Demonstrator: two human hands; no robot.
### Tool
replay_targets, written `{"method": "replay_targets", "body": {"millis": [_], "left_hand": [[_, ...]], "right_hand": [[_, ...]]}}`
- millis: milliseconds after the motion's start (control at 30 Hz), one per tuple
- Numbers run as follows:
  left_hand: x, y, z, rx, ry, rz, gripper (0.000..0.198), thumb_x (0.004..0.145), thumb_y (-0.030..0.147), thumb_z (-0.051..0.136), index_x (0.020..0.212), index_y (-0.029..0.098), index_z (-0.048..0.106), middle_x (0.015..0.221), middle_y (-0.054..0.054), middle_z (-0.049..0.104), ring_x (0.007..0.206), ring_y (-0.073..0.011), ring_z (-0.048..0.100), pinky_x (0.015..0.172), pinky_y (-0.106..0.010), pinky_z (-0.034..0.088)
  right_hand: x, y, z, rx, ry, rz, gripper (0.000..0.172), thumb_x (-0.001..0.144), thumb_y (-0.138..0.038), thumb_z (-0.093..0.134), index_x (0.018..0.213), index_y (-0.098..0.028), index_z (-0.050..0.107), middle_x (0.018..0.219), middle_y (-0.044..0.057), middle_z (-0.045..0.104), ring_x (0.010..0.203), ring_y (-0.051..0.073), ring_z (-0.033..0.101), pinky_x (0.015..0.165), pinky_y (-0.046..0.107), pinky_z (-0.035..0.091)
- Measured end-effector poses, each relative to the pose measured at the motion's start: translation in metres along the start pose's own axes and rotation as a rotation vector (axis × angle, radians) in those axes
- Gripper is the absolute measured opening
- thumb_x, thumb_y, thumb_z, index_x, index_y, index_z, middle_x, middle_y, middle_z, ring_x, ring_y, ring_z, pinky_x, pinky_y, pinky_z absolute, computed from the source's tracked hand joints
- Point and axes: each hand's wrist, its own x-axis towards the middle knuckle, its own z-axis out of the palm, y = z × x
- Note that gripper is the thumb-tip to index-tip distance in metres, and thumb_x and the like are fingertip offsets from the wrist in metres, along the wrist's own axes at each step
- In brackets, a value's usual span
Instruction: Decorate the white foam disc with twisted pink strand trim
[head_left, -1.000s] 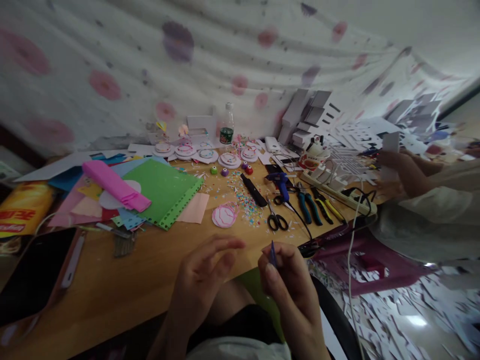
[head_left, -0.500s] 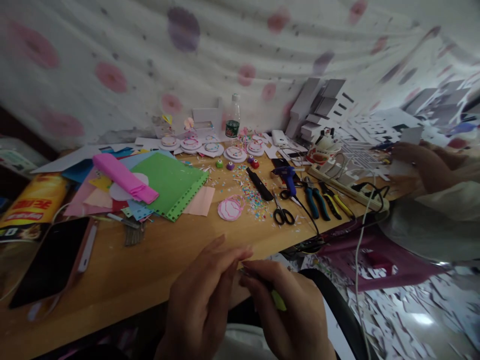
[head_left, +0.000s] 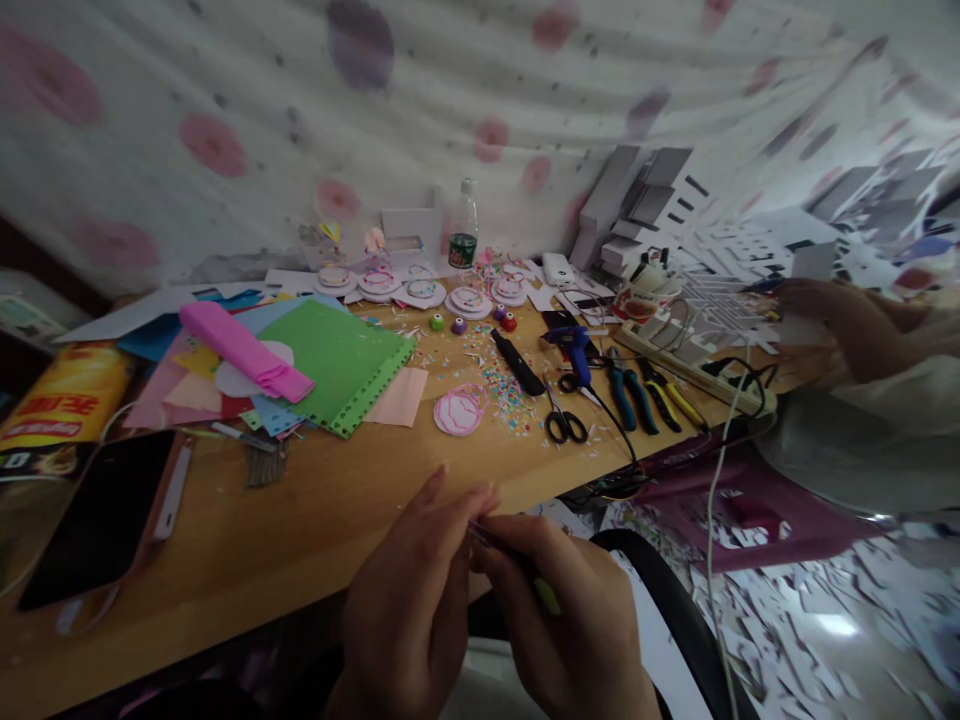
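The right hand [head_left: 577, 600] pinches a slim dark object [head_left: 483, 535], long axis toward ten o'clock, beside the left hand [head_left: 409, 590], whose grip I cannot tell. At one o'clock, a red-and-white tub [head_left: 628, 303] holds assorted items.

Thin piece [head_left: 486, 536]: mostly hidden by right hand [head_left: 571, 610] (too small to identify)
Yellow packet [head_left: 64, 405]: cut off by left edge
Co-worker [head_left: 862, 430]: cropped at right edge

Red lettering [head_left: 58, 404] on the yellow package [head_left: 97, 368] is unreadable.
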Motion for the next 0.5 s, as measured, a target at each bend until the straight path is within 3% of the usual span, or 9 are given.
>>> {"method": "replay_targets", "body": {"millis": [500], "left_hand": [[0.009,0.002,0.000,0.093,-0.002,0.072,0.028,0.100,0.006,0.041,0.118,0.007,0.063,0.101,-0.010,0.080,0.099,-0.0112,0.076,0.113,-0.024,0.044]], "right_hand": [[0.003,-0.002,0.003,-0.052,0.037,0.000,0.012,0.100,-0.020,0.049,0.096,-0.022,0.060,0.071,0.000,0.076,0.052,0.014,0.070,0.046,0.022,0.047]]}}
